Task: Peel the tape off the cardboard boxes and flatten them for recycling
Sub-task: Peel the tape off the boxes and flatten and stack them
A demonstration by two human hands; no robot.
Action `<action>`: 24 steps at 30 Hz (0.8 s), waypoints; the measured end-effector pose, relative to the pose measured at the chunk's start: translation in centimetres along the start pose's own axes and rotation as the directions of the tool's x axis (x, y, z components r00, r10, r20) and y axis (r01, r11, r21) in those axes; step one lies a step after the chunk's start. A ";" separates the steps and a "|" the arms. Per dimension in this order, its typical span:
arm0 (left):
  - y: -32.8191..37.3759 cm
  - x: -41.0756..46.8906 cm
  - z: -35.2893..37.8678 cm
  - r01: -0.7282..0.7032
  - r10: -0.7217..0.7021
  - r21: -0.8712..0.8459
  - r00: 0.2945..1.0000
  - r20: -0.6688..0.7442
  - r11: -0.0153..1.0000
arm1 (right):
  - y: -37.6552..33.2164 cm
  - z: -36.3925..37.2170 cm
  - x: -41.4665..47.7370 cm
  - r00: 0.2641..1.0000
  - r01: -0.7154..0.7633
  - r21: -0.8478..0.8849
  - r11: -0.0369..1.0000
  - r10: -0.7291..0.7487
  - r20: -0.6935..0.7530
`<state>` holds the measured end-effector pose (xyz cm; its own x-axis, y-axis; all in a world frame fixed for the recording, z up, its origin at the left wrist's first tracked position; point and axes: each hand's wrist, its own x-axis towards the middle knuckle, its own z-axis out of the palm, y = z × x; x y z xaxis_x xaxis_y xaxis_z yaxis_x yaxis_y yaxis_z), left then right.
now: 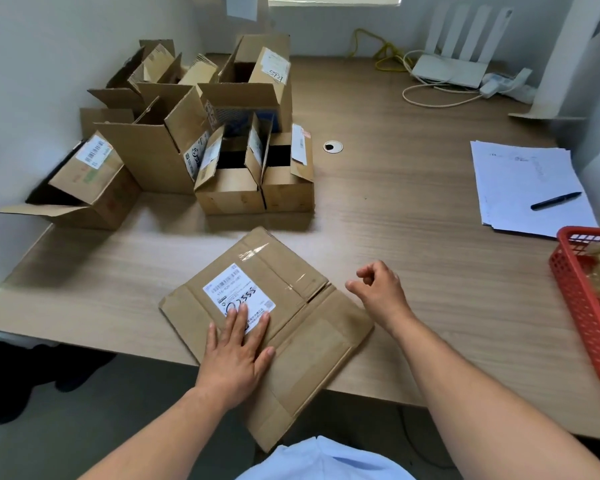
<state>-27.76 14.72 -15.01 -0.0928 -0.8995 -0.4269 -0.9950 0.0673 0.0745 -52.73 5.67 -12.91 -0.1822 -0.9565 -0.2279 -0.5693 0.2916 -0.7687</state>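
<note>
A flattened cardboard box (291, 306) with a white shipping label (234, 289) lies at the table's near edge, its lower corner overhanging. Strips of clear tape (255, 251) still shine on its upper flaps. My left hand (236, 351) presses flat on the box, fingers straight across the label's lower part. My right hand (378, 292) hovers just right of the box with fingers loosely curled, holding nothing. Several open, unflattened boxes (201, 133) stand clustered at the far left of the table.
A red plastic basket (582, 306) holding crumpled tape sits at the right edge. White papers (520, 181) with a black pen (555, 200) lie at the right. A router (451, 69) with cables stands at the back, and a cable hole (333, 146) is mid-table.
</note>
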 end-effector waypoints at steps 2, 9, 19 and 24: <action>0.1 0.0 0.2 0.028 -0.029 0.054 0.999 0.017 0.998 | 0.1 -0.6 -0.4 0.999 0.035 -0.061 0.998 -0.036 -0.014; 4.0 2.6 -2.5 0.171 -0.170 0.160 0.985 -0.019 0.972 | 0.2 0.5 -4.0 0.978 0.201 -0.361 0.911 -0.164 0.131; 1.5 3.3 -2.9 0.019 -0.018 0.031 0.999 -0.040 0.999 | 0.8 1.5 -4.5 0.949 0.226 -0.703 0.675 0.012 0.316; -0.5 2.5 -1.2 0.032 -0.032 0.062 0.999 -0.003 0.998 | 0.0 2.6 -5.3 0.980 -0.162 -0.660 0.734 0.200 -0.018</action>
<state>-27.50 11.92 -15.07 -0.0610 -0.9024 -0.4265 -0.9979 0.0653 0.0044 -49.65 10.70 -13.29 -0.3065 -0.8786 -0.3661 -0.9172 0.3755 -0.1332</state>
